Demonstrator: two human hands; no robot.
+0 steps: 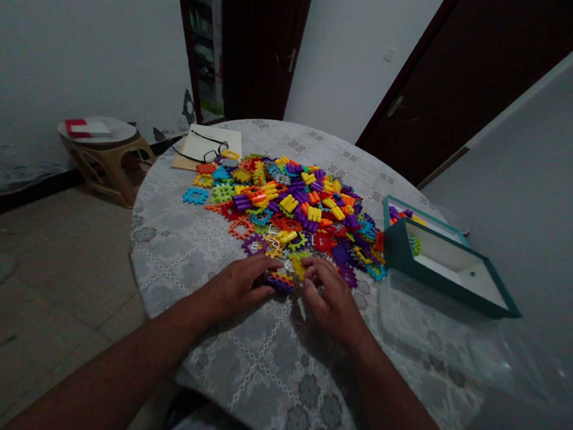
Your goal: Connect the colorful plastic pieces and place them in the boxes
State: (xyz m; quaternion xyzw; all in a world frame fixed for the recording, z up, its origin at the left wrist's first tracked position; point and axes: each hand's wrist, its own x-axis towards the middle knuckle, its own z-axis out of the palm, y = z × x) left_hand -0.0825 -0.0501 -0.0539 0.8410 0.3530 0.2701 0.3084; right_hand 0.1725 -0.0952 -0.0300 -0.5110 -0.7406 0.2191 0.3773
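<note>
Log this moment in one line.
left hand: around stacked pieces, grip unclear | right hand: by yellow piece | beyond: colorful pile | at right: green box

A heap of plastic pieces (290,205) blocked the way straight ahead of the left hand (248,282) and right hand (329,298), and a small multicoloured strip (280,282) took up part of the gap between them. Open desk (167,251) left room at the left and on the near side, between the forearms. Rightward, a green box (438,286) and clear plastic packaging (428,321) obstructed passage; far left, eyeglasses (210,156) did.
</note>
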